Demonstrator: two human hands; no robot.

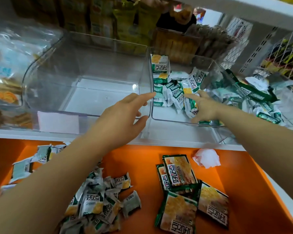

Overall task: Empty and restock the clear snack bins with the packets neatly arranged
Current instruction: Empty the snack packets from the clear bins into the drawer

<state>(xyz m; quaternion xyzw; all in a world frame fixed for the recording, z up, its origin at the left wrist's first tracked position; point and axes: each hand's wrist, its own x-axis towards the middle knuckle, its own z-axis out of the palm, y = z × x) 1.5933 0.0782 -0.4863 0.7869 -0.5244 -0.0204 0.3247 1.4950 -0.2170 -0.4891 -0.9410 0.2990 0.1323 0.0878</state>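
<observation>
nearest me, on the orange shelf (142,162), lie a loose heap of small packets (98,205) and beside it four big green-edged packets (191,191), both printed 好吃点 over a yellow snack picture; some small ones show barcodes. a crumpled tissue (206,157) sits just beyond. up on the white shelf, the left clear bin (85,68) holds nothing. my left hand (125,115) reaches to its right wall, fingers straight, gripping nothing. my right hand (205,107) lies spread and loose on the white-and-green packets (174,92) jumbled in the right bin (167,120).
</observation>
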